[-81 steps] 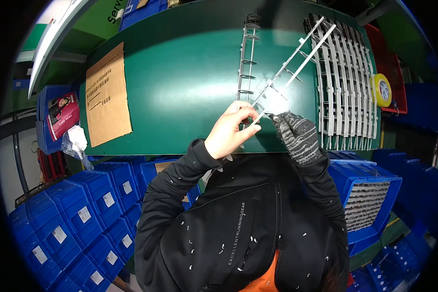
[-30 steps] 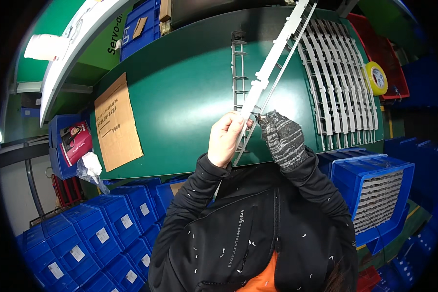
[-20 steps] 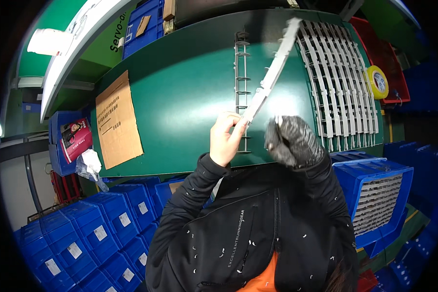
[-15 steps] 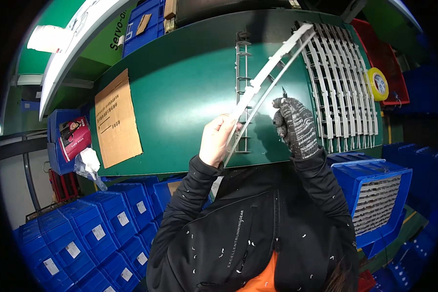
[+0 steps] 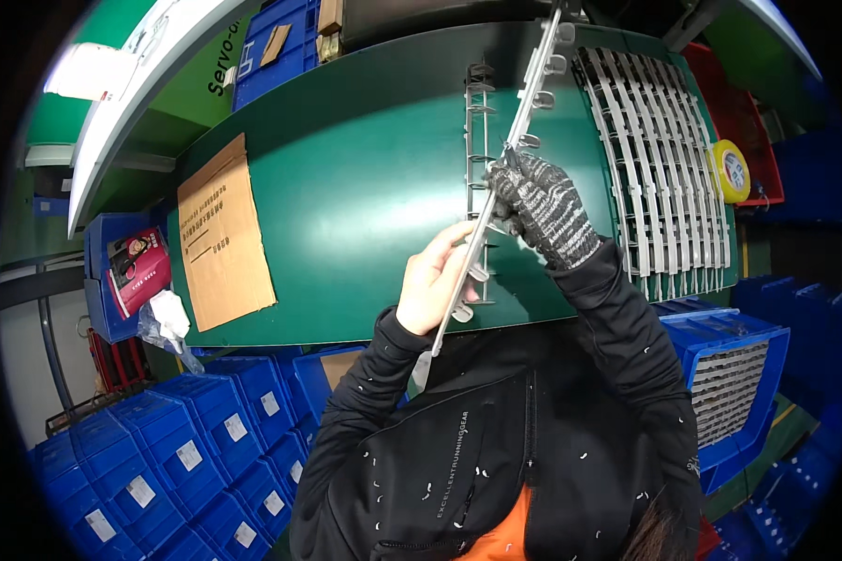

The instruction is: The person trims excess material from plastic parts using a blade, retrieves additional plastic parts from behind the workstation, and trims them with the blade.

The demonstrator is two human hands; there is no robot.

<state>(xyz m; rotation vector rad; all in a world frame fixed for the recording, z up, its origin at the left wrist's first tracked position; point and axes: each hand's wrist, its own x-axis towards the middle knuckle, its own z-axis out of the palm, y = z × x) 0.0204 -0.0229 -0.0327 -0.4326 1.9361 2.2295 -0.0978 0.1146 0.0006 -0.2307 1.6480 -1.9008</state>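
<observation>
My bare left hand [image 5: 432, 280] is closed round the lower part of a long pale grey plastic strip [image 5: 529, 98] with rounded tabs along one side. The strip slants up and away over the green table. My right hand [image 5: 549, 208], in a grey knitted glove, is closed against the strip's middle. A small dark pointed tip shows at its fingers; the rest of that tool is hidden. Beneath, a similar strip [image 5: 471, 131] lies on the table. Right of my gloved hand, several such strips [image 5: 660, 168] lie side by side.
A cardboard sheet [image 5: 223, 238] lies on the green table [image 5: 355, 178] at left. Yellow tape [image 5: 731, 172] and a red bin [image 5: 750, 131] are at right. Blue crates [image 5: 164, 444] stand lower left; another blue crate [image 5: 734, 327] at lower right holds strips.
The held strip has been turned over and stands steeper, its tabs now facing right. My right hand has moved left and up from beside the strip onto its middle.
</observation>
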